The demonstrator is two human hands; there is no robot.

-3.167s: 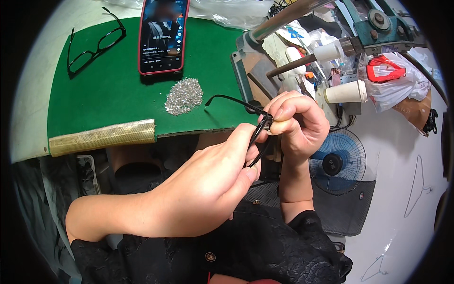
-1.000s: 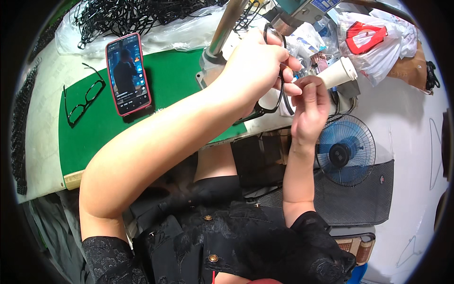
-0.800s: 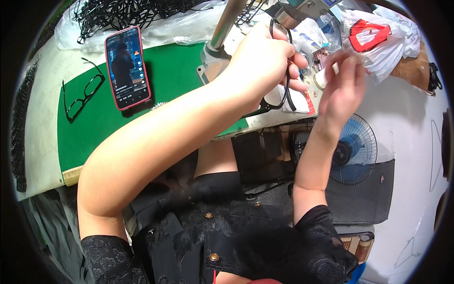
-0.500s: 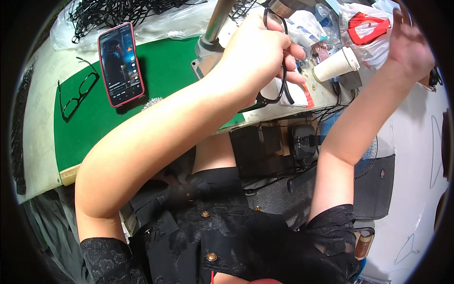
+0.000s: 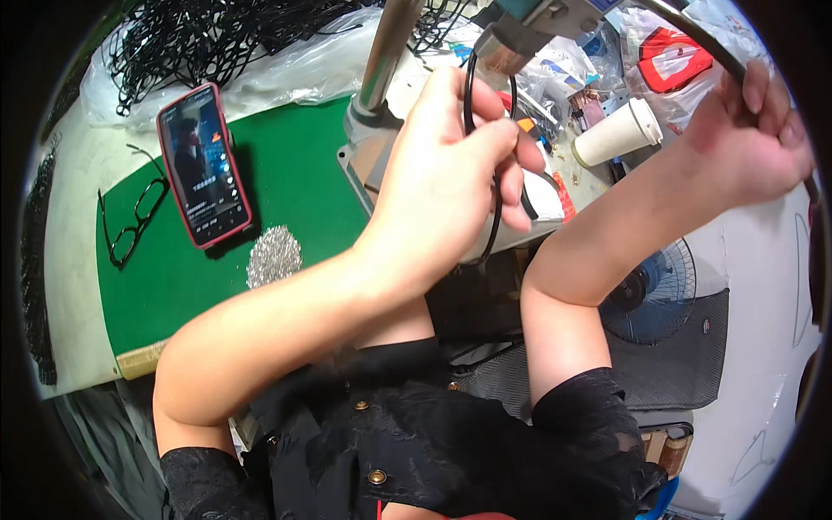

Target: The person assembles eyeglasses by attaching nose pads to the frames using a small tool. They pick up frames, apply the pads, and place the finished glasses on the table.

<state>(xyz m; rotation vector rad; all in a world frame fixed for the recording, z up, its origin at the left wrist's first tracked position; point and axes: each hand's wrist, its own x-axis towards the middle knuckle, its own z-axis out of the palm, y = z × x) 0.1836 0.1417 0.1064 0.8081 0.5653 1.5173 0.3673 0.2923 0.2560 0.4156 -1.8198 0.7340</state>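
My left hand is closed on a black eyeglasses frame, its rims upright beneath the metal nose of a bench press. Part of the frame is hidden by my fingers. At the upper right, my right hand is wrapped round a dark lever that runs up to the press. The press column rises from a grey base beyond my left wrist. A second pair of black eyeglasses lies at the left on a green mat.
A phone in a red case stands tilted on the mat near a pile of tiny silvery pieces. Many black frames lie heaped on plastic behind. A white paper cup lies tipped by plastic bags. A blue fan stands below.
My right hand has closed round the lever, which has come into view. My left hand has moved down and slightly left with the frame. The view has shifted, uncovering the silvery pile.
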